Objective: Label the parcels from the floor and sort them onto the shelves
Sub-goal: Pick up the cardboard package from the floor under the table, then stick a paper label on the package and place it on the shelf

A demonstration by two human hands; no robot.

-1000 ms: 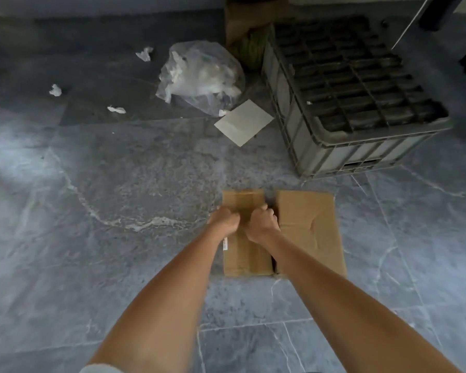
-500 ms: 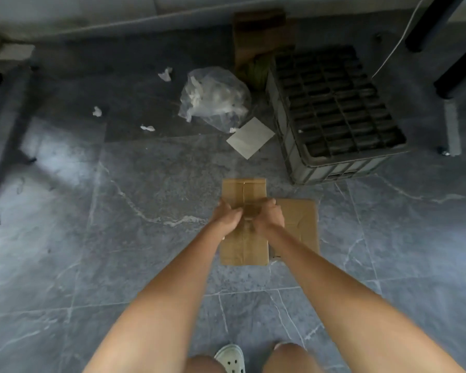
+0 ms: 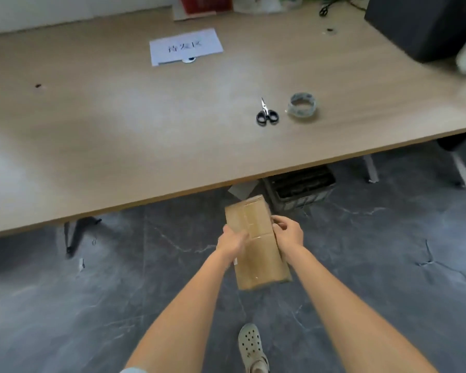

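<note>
One parcel [image 3: 257, 243], flat, brown cardboard, taped across its upper face with clear glossy tape; held in the air above the grey floor [image 3: 92, 305], just in front of the near edge of the desk [image 3: 119, 125].

Holders: left hand [image 3: 230, 242] on the left long edge, right hand [image 3: 288, 235] on the right long edge. Fingers of both are closed around the parcel, thumbs on top; the left one is blurred, so the exact contact is hard to read.

Handling, by judgement: light, since it sits level in a loose two-sided hold. Stiff enough to keep its shape, though thin card may bend if pinched mid-face. The taped strip looks slippery; bare card at the long edges and corners offers a surer hold. Nothing suggests fragile contents, but these cannot be seen.

On the desk: one pair of scissors [image 3: 267, 115], black handles; one tape roll [image 3: 302, 105] just beside the scissors; one white paper sheet [image 3: 186, 46] with printed characters, farther back; one dark box [image 3: 425, 25] at the far right corner.

Under the desk: one grey plastic crate [image 3: 301, 189], partly hidden.

Also in view: one pale clog [image 3: 252, 348] on the floor below the arms.

Status, by judgement: no label visible on the parcel; labelling and shelving are not yet done. No shelves in view.
</note>
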